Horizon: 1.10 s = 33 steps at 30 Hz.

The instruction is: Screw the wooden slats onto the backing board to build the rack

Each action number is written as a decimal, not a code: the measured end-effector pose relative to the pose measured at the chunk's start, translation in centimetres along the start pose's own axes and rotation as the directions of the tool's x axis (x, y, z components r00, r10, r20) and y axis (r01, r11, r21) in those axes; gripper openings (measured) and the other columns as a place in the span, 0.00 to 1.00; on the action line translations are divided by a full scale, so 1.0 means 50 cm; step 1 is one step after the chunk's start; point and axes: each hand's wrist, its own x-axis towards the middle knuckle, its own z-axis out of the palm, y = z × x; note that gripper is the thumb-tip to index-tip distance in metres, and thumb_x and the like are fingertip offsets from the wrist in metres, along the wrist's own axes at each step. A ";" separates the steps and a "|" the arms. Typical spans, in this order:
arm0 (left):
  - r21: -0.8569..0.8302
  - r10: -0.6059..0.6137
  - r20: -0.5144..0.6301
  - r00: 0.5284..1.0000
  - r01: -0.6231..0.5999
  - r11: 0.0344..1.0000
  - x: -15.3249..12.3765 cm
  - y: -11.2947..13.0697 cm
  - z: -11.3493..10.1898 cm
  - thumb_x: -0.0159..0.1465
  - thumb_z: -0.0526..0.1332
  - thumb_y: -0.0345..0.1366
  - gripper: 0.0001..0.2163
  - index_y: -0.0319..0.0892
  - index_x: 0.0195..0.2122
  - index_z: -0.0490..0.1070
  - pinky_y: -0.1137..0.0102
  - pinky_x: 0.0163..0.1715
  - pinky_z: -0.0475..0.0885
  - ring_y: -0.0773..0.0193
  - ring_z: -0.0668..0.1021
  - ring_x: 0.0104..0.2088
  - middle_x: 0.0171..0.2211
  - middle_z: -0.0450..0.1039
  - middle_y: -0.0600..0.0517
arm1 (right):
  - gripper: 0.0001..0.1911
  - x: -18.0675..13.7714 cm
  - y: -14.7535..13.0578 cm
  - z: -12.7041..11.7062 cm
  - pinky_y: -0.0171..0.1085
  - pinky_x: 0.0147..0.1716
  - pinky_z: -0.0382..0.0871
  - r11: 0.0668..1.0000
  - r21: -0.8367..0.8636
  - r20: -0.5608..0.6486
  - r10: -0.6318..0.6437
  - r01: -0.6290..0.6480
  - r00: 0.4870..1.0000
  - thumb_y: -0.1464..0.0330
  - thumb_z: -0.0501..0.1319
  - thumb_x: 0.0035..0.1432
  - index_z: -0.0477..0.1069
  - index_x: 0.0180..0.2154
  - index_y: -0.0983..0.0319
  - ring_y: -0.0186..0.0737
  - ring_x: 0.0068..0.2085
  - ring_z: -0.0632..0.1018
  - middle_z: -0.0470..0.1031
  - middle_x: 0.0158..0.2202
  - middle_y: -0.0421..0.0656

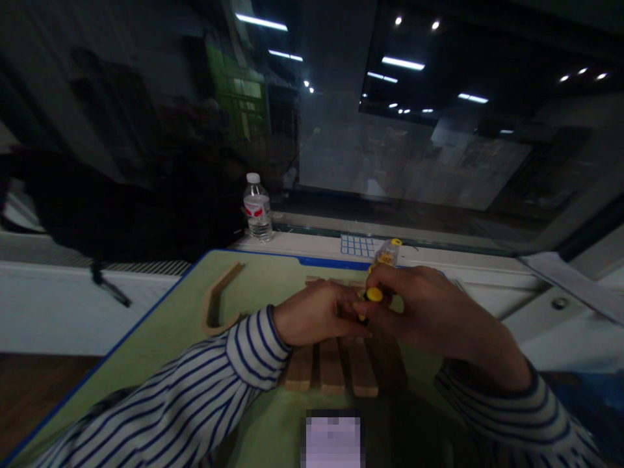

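My left hand and my right hand meet above a slatted wooden piece that lies on a green mat. Both hands are closed around a small yellow and black tool. Its yellow round end shows between my fingers. My right fingers pinch its top, and my left fingers press in from the left side. Both sleeves are white with blue stripes.
A curved wooden part lies on the mat at the left. A small clear bag with yellow pieces sits behind my hands, next to a blue grid sheet. A water bottle stands on the white sill by the window.
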 end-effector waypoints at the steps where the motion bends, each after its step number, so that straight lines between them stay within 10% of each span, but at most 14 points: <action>1: 0.005 0.002 0.002 1.000 -0.002 1.000 0.000 0.001 0.000 0.57 0.66 0.40 0.09 0.39 0.29 0.73 0.76 0.27 0.63 0.69 0.73 0.27 0.24 0.72 0.57 | 0.13 -0.001 0.001 0.000 0.37 0.28 0.58 1.000 0.005 0.002 -0.003 0.003 1.000 0.57 0.55 0.61 0.69 0.36 0.59 0.37 0.29 0.74 0.75 0.29 0.40; 8: 0.045 0.004 0.021 1.000 -0.005 0.999 -0.002 -0.005 -0.002 0.59 0.63 0.42 0.10 0.39 0.31 0.75 0.75 0.27 0.63 0.69 0.73 0.27 0.26 0.74 0.54 | 0.17 -0.004 0.006 -0.007 0.35 0.39 0.65 0.971 0.167 -0.044 -0.168 0.173 0.985 0.70 0.59 0.57 0.67 0.49 0.57 0.36 0.41 0.76 0.77 0.44 0.40; 33: -0.102 0.109 0.173 0.979 -0.093 0.990 -0.003 -0.024 -0.004 0.63 0.58 0.36 0.09 0.38 0.40 0.75 0.74 0.33 0.67 0.67 0.74 0.32 0.33 0.76 0.52 | 0.14 -0.001 0.000 -0.007 0.37 0.27 0.57 0.999 0.036 0.004 -0.040 0.040 0.999 0.56 0.53 0.62 0.69 0.35 0.59 0.38 0.28 0.73 0.74 0.28 0.40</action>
